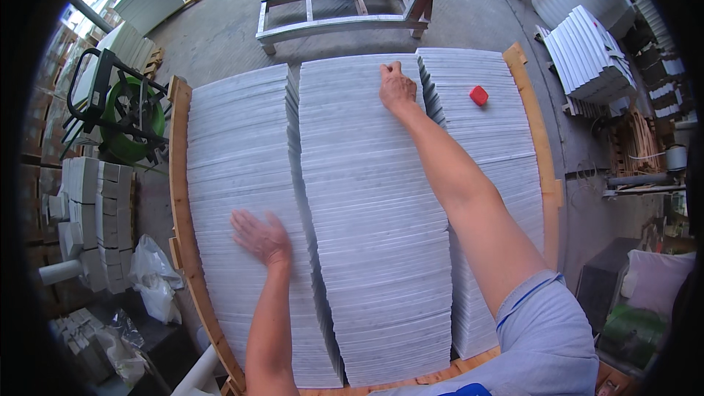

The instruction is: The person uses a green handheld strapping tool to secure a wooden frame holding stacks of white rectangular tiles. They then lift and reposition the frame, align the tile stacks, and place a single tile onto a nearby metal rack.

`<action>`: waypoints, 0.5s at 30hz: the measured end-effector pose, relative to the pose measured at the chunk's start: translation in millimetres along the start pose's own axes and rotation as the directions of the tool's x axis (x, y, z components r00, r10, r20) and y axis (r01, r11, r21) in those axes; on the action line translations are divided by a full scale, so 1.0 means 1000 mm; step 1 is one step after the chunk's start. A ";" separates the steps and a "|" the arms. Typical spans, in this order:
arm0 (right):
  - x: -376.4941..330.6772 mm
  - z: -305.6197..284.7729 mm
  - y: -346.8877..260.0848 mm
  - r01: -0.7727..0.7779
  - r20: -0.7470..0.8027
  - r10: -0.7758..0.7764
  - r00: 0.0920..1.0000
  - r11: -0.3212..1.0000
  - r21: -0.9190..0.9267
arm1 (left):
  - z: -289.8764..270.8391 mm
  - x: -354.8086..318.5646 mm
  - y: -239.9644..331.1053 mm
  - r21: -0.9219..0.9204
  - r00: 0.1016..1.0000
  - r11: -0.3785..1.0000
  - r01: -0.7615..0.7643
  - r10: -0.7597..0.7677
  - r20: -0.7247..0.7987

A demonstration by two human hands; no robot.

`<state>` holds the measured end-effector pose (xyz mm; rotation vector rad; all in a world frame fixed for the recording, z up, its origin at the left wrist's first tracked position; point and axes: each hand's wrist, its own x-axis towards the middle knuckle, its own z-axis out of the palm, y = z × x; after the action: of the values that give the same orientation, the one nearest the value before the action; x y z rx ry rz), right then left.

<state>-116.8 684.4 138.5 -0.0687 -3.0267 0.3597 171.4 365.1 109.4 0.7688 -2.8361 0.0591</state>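
While our left hand (pixel 262 238) lies flat, fingers spread, on the packed white slabs (pixel 367 249) — our right hand (pixel 397 88) curls over the middle row's far edge; none lifted yet.

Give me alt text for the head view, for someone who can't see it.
A person leans over three rows of thin white slabs stood on edge in a wooden crate: the left hand lies flat on the left row, the right hand grips the middle row's far end. A small red object sits on the right row.
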 end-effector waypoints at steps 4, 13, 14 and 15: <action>0.005 0.002 -0.001 -0.015 0.008 0.015 1.000 1.000 -0.007 | -0.001 0.000 0.000 -0.004 1.000 1.000 -0.003 0.003 -0.007; 0.009 -0.003 -0.002 0.029 0.019 -0.028 0.999 0.997 -0.077 | -0.001 0.000 0.000 -0.003 1.000 1.000 0.003 -0.003 0.007; 0.009 -0.005 -0.002 0.037 0.031 -0.035 0.999 0.996 -0.082 | -0.001 0.000 0.000 -0.013 1.000 1.000 0.001 -0.001 0.007; 0.010 -0.006 -0.002 0.054 0.046 -0.050 0.998 0.995 -0.086 | -0.001 0.000 0.000 -0.018 1.000 1.000 0.007 -0.007 0.020</action>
<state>-126.3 684.7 145.8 0.0118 -3.0795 0.2271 172.1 365.4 110.8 0.7794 -2.8483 0.0251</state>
